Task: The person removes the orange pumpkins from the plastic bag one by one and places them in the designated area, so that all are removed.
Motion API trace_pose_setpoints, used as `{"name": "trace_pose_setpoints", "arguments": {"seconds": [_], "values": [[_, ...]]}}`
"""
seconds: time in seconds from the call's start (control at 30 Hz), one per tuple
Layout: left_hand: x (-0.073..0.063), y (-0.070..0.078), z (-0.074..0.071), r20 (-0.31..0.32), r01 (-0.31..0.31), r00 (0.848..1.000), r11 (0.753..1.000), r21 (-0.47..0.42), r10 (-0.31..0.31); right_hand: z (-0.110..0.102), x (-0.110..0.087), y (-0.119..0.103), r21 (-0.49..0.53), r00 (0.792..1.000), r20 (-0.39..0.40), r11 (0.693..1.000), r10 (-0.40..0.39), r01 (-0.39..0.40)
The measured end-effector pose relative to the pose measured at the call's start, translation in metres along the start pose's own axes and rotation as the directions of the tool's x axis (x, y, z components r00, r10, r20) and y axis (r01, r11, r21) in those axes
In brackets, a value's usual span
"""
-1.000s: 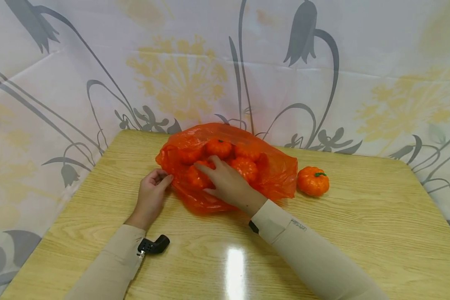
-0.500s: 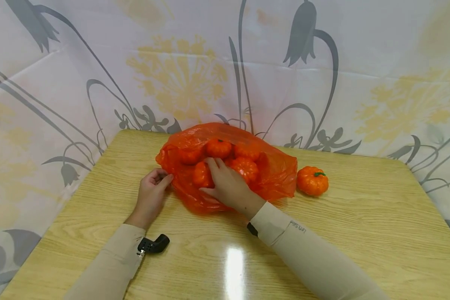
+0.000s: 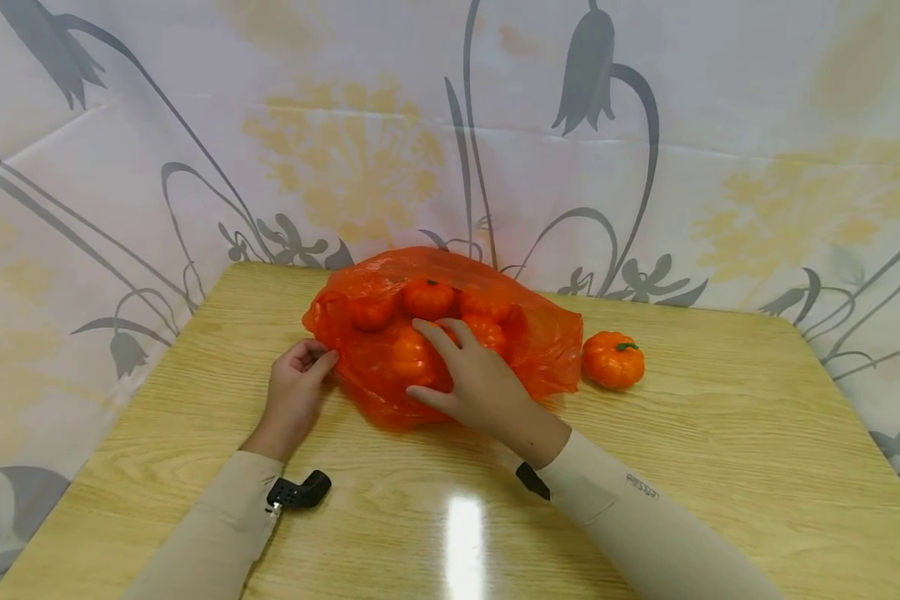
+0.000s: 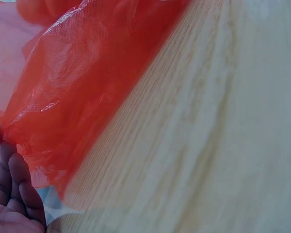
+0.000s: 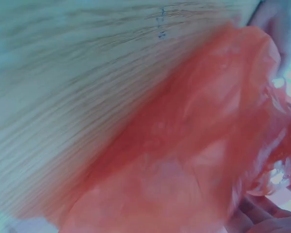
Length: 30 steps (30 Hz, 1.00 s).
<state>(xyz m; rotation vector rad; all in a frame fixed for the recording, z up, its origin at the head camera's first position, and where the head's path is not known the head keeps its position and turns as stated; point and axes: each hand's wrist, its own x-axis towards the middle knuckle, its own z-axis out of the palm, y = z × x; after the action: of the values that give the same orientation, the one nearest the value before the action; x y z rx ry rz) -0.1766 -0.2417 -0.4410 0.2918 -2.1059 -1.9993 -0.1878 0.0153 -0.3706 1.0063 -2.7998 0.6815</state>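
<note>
An orange see-through plastic bag (image 3: 547,333) lies spread on the table with several small orange pumpkins in it. At its left edge, my left hand (image 3: 297,383) pinches the film between thumb and fingers; the left wrist view shows the film (image 4: 87,97) running up from those fingers (image 4: 17,182). My right hand (image 3: 483,383) is over the bag's opening, thumb and fingers spread apart beside the front pumpkin (image 3: 411,357). Behind it sit a rear pumpkin (image 3: 429,297) and a left pumpkin (image 3: 372,313). Blurred right fingers (image 5: 262,216) show below a shiny pumpkin (image 5: 276,170) in the right wrist view.
One pumpkin with a green stem (image 3: 613,360) stands outside the bag, just right of it on the wooden table (image 3: 720,433). A flower-patterned cloth (image 3: 525,167) hangs behind the table's back edge. Black wrist devices (image 3: 300,490) are on both sleeves.
The front pumpkin has shifted slightly right within the bag. My right hand has drawn back to the right, its fingers spreading wider. My left hand keeps its place at the bag's edge.
</note>
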Motion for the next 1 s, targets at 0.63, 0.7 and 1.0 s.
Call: {"name": "trace_pose_setpoints", "arguments": {"seconds": [0.63,0.7,1.0], "values": [[0.0,0.002,-0.001,0.007,-0.001,1.0,1.0,0.018,0.001,-0.032,-0.067,0.024,0.141,0.965,-0.261,0.987,-0.036,0.075],[0.0,0.002,-0.001,0.011,-0.003,1.0,1.0,0.017,0.002,-0.034,-0.073,0.028,0.154,0.966,-0.26,0.986,-0.015,0.057],[0.0,0.002,0.0,0.005,0.024,1.0,1.0,-0.003,-0.024,-0.051,-0.097,0.048,0.148,0.974,-0.226,0.989,0.019,0.015]]}}
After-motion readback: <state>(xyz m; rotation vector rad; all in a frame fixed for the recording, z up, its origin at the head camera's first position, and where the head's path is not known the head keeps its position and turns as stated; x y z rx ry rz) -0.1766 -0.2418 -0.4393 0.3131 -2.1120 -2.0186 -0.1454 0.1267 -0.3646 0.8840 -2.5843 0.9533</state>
